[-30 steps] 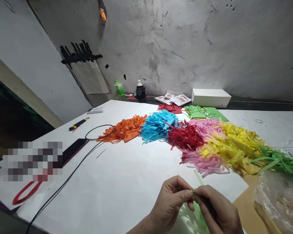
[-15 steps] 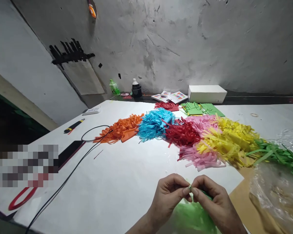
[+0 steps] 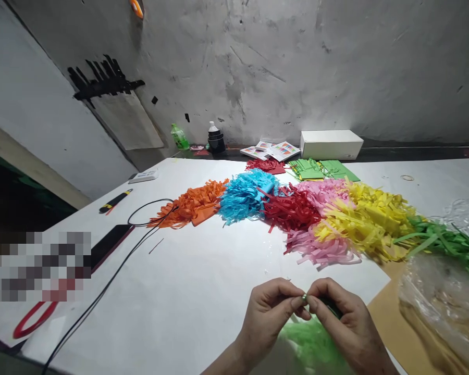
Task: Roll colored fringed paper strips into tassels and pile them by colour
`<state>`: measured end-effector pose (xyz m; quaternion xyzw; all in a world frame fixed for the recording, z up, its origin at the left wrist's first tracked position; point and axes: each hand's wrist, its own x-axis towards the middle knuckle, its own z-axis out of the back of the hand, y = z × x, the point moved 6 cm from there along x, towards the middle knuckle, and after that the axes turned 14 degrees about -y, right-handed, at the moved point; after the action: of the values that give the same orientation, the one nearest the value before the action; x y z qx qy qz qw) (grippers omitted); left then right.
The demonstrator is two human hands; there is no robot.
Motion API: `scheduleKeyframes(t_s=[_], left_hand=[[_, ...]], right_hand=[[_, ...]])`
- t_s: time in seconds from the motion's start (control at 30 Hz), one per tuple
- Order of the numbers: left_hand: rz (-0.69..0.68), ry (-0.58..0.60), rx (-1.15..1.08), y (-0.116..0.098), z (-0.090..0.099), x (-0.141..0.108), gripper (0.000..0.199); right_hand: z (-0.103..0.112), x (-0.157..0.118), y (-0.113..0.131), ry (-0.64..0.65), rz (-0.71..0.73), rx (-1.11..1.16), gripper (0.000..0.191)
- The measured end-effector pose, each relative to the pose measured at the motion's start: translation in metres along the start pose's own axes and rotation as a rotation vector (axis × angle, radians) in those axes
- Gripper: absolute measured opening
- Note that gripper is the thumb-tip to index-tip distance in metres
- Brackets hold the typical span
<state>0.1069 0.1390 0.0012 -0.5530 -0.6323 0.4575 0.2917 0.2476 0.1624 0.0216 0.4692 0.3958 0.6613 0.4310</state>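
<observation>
My left hand [image 3: 269, 312] and my right hand [image 3: 344, 323] meet near the lower middle of the view, thumbs and forefingers pinched tip to tip. Between the fingertips shows a small light green end of a green tassel [image 3: 315, 344]. Its fringe hangs blurred below my right hand, over the white table covering. Part of the tassel is hidden behind my right fingers. Beyond my hands lies a row of fringed bundles: orange [image 3: 197, 205], blue [image 3: 246, 198], red [image 3: 291, 211], pink [image 3: 326, 250], yellow [image 3: 375, 219] and green [image 3: 449, 239].
A black cord [image 3: 113, 281] loops across the left side, near a red-handled tool [image 3: 35, 322] and a box cutter [image 3: 115, 201]. Crumpled clear plastic [image 3: 441, 302] lies right of my right hand. At the back stand a white box [image 3: 330, 145] and a green bottle [image 3: 179, 136].
The view has shifted slightly, so the table items sit a little higher. My hands keep the same pinch, and the hanging green fringe has swayed slightly to the right.
</observation>
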Motion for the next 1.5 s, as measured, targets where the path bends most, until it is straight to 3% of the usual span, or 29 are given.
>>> scheduleKeyframes(t_s=[0.13, 0.23, 0.3, 0.4, 0.57, 0.87, 1.03, 1.23, 1.5], left_hand=[[0.014, -0.002, 0.050, 0.002, 0.001, -0.001, 0.025], [0.028, 0.003, 0.056, 0.004, 0.003, 0.002, 0.026], [0.017, 0.004, 0.053, 0.004, 0.005, 0.004, 0.026], [-0.009, -0.019, 0.047, 0.003, 0.008, 0.007, 0.024], [0.016, -0.020, 0.038, 0.004, 0.010, 0.008, 0.024], [0.025, -0.015, 0.026, 0.002, 0.005, 0.006, 0.029], [0.006, -0.024, 0.027, 0.000, 0.007, 0.007, 0.030], [-0.034, -0.063, 0.037, 0.000, 0.013, 0.010, 0.028], [-0.054, -0.026, -0.004, 0.008, 0.007, 0.006, 0.026]], right_hand=[[-0.004, -0.003, 0.010, 0.068, 0.255, -0.089, 0.020], [-0.004, -0.006, 0.020, 0.008, 0.435, -0.136, 0.016], [-0.005, -0.006, 0.024, 0.000, 0.469, -0.122, 0.017], [-0.005, -0.004, 0.025, 0.032, 0.427, -0.061, 0.021], [0.004, 0.002, 0.017, -0.031, 0.346, -0.070, 0.011], [-0.008, -0.004, 0.011, -0.042, 0.280, 0.008, 0.015], [-0.005, -0.003, 0.006, -0.094, 0.230, 0.019, 0.008], [-0.005, 0.002, 0.008, -0.046, 0.227, -0.046, 0.018], [-0.018, -0.005, -0.009, -0.001, 0.016, 0.127, 0.028]])
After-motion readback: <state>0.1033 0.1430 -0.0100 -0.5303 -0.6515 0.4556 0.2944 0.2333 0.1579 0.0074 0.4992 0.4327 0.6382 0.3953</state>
